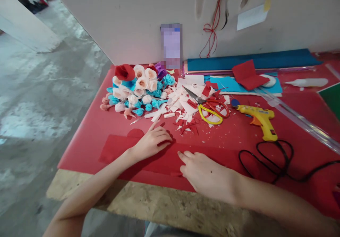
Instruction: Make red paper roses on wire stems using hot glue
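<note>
Right now both hands lie flat on a strip of red crepe paper [119, 151] spread across the near edge of the red-covered worktop [87, 137]. The left hand [151, 142] presses palm down on the strip, fingers [162, 132] spread and open, gripping nothing. The right hand [205, 175] rests just beside it, to the right, its fingers [186, 156] bent with their tips on the paper; whether they pinch a fold I cannot tell.

Beyond the left hand sits a heap of small paper roses in cream, turquoise and red [138, 88]. Next to the heap lies a scatter of white and red paper offcuts [183, 104], and on it two pairs of scissors, one with yellow handles [208, 113] and one with red handles [219, 106]. A yellow glue gun [261, 120] lies to their right, its black cord [276, 159] looping near the right forearm. Flat sheets of blue paper [252, 60] lie along the wall.
</note>
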`<action>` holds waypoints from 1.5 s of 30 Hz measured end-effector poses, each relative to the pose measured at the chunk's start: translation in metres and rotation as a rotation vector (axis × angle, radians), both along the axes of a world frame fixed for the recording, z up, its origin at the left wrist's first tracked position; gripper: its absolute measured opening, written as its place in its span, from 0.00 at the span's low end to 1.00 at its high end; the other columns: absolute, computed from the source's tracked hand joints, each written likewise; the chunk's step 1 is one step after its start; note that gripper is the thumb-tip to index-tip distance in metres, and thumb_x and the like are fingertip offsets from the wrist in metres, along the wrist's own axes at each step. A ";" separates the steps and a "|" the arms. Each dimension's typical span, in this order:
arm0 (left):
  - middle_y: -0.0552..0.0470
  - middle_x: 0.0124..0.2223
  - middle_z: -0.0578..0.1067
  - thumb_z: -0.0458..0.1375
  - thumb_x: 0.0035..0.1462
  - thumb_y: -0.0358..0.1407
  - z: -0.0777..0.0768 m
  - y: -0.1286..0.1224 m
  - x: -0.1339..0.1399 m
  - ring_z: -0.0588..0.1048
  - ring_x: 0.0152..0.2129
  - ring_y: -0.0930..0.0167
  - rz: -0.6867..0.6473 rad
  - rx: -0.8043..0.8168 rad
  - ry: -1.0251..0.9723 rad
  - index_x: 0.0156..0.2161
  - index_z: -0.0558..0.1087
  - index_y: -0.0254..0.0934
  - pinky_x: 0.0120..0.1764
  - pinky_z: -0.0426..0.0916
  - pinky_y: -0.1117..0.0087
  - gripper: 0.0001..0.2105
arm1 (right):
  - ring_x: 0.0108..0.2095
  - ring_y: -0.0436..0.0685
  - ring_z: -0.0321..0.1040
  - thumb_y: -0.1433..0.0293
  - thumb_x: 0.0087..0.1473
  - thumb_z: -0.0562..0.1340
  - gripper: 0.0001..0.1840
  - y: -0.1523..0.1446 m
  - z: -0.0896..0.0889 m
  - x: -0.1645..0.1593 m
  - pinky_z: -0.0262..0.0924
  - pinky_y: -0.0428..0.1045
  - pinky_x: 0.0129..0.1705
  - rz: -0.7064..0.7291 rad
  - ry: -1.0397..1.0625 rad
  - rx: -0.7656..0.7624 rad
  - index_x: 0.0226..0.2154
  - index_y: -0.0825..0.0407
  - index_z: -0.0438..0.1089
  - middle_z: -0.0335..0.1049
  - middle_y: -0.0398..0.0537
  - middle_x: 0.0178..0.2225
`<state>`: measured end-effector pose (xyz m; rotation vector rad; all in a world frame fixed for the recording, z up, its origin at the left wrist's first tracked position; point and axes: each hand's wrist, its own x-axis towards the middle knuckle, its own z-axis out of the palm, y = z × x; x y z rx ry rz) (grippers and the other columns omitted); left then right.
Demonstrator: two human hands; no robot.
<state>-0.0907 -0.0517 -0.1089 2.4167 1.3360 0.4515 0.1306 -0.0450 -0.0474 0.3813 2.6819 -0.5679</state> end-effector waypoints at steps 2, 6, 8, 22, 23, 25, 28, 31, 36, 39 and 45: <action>0.52 0.37 0.77 0.54 0.60 0.34 0.000 0.000 0.000 0.73 0.38 0.72 -0.002 -0.005 -0.002 0.38 0.74 0.39 0.60 0.52 0.53 0.07 | 0.47 0.66 0.65 0.76 0.53 0.58 0.13 0.000 -0.001 0.000 0.66 0.55 0.40 0.005 -0.004 0.000 0.41 0.59 0.73 0.63 0.65 0.52; 0.53 0.36 0.77 0.53 0.60 0.33 -0.001 0.000 -0.001 0.72 0.39 0.71 -0.011 -0.009 -0.006 0.35 0.75 0.39 0.61 0.50 0.51 0.08 | 0.47 0.66 0.65 0.76 0.53 0.58 0.13 0.001 0.000 0.000 0.65 0.55 0.39 0.005 0.000 0.000 0.41 0.60 0.73 0.62 0.67 0.53; 0.52 0.36 0.77 0.53 0.60 0.34 -0.001 0.000 -0.001 0.72 0.39 0.70 -0.003 -0.016 -0.013 0.34 0.75 0.39 0.61 0.49 0.49 0.08 | 0.47 0.66 0.65 0.76 0.52 0.58 0.13 0.001 -0.001 -0.001 0.65 0.55 0.39 0.004 0.008 -0.004 0.41 0.61 0.73 0.62 0.67 0.52; 0.51 0.32 0.76 0.53 0.58 0.33 0.061 0.020 0.015 0.74 0.31 0.73 0.164 -0.143 -0.367 0.34 0.70 0.35 0.40 0.71 0.69 0.05 | 0.40 0.53 0.68 0.69 0.63 0.51 0.14 0.042 0.026 0.021 0.63 0.48 0.42 -0.389 0.554 -0.063 0.38 0.55 0.71 0.70 0.50 0.39; 0.51 0.32 0.76 0.53 0.59 0.33 0.070 0.023 0.019 0.74 0.31 0.73 0.153 -0.130 -0.403 0.35 0.70 0.35 0.39 0.70 0.70 0.05 | 0.40 0.52 0.68 0.68 0.63 0.52 0.13 0.047 0.030 0.023 0.62 0.46 0.42 -0.457 0.663 -0.094 0.37 0.55 0.71 0.70 0.49 0.40; 0.50 0.32 0.76 0.54 0.58 0.32 0.090 0.030 0.030 0.74 0.32 0.72 0.112 -0.118 -0.513 0.34 0.70 0.35 0.39 0.70 0.69 0.04 | 0.40 0.49 0.68 0.69 0.60 0.56 0.10 0.053 0.038 0.027 0.62 0.43 0.41 -0.559 0.874 -0.180 0.33 0.53 0.72 0.69 0.47 0.40; 0.53 0.32 0.76 0.55 0.56 0.28 0.114 0.040 0.046 0.73 0.31 0.74 0.003 -0.038 -0.528 0.35 0.71 0.36 0.45 0.67 0.67 0.03 | 0.38 0.49 0.69 0.72 0.57 0.59 0.08 0.055 0.047 0.029 0.62 0.41 0.39 -0.599 1.011 -0.229 0.29 0.52 0.73 0.71 0.45 0.37; 0.54 0.31 0.76 0.57 0.55 0.29 0.125 0.047 0.057 0.74 0.32 0.73 -0.034 0.008 -0.522 0.35 0.71 0.37 0.46 0.67 0.66 0.03 | 0.32 0.49 0.70 0.74 0.56 0.59 0.10 0.053 0.056 0.030 0.64 0.40 0.35 -0.619 1.082 -0.222 0.25 0.52 0.72 0.72 0.43 0.30; 0.50 0.40 0.79 0.46 0.64 0.33 0.116 0.063 0.064 0.77 0.39 0.72 0.071 -0.057 -0.792 0.48 0.72 0.39 0.45 0.70 0.70 0.14 | 0.31 0.48 0.71 0.76 0.56 0.58 0.11 0.052 0.066 0.036 0.65 0.39 0.34 -0.734 1.195 -0.036 0.27 0.51 0.74 0.72 0.42 0.30; 0.50 0.59 0.67 0.45 0.64 0.30 0.109 0.070 0.067 0.71 0.52 0.68 0.028 -0.056 -0.964 0.58 0.62 0.46 0.47 0.72 0.67 0.19 | 0.33 0.49 0.72 0.77 0.55 0.59 0.09 0.054 0.061 0.039 0.67 0.41 0.37 -0.724 1.270 0.128 0.31 0.51 0.74 0.74 0.44 0.33; 0.50 0.54 0.73 0.53 0.59 0.27 0.113 0.060 0.075 0.70 0.53 0.69 -0.107 -0.090 -0.945 0.48 0.74 0.41 0.56 0.65 0.65 0.14 | 0.38 0.50 0.72 0.78 0.53 0.60 0.08 0.056 0.050 0.042 0.67 0.41 0.43 -0.629 1.333 0.231 0.34 0.53 0.74 0.74 0.49 0.38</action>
